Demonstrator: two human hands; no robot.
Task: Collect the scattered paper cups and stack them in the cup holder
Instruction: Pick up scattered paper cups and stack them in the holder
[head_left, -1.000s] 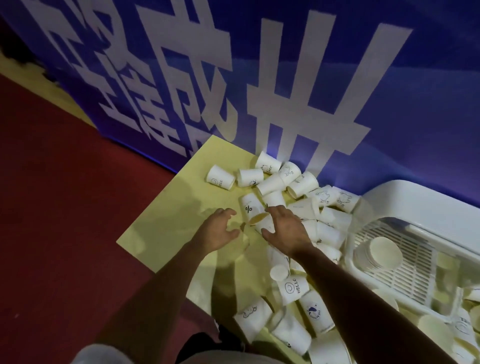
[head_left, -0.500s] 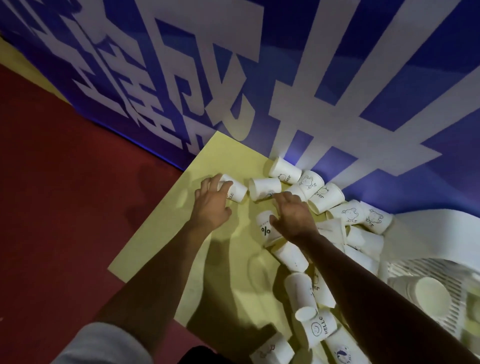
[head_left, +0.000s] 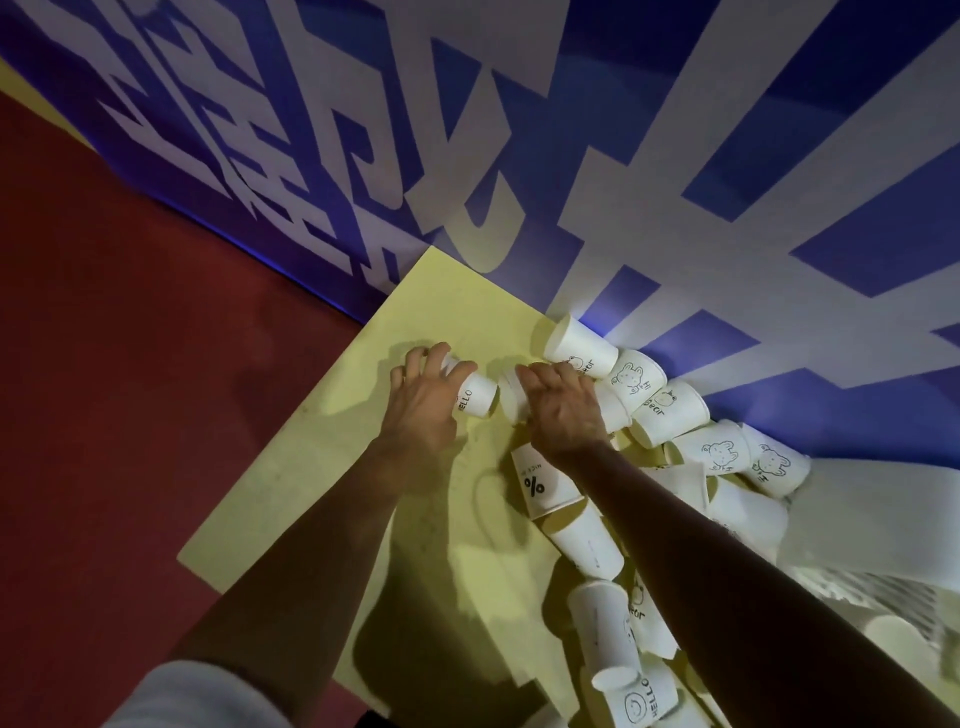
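Several white paper cups lie scattered on a yellow mat (head_left: 332, 488), most on their sides along the right half. My left hand (head_left: 423, 402) curls over a cup marked HELLO (head_left: 475, 397) at the mat's far part. My right hand (head_left: 563, 408) wraps around another lying cup (head_left: 511, 397) just right of it; the two cups nearly touch. A cup with a % mark (head_left: 543, 483) lies below my right wrist. More cups with bear drawings (head_left: 639, 376) lie against the banner. The white cup holder (head_left: 883, 525) shows at the right edge, a cup (head_left: 898, 642) inside it.
A blue banner with large white characters (head_left: 519, 156) rises directly behind the mat. Red floor (head_left: 130, 415) lies to the left of the mat. My right forearm crosses over several cups near the bottom right (head_left: 605, 639).
Both hands have reached farther toward the banner. My left hand has closed over the HELLO cup, and my right hand has moved left onto the neighbouring cup. The view has shifted closer.
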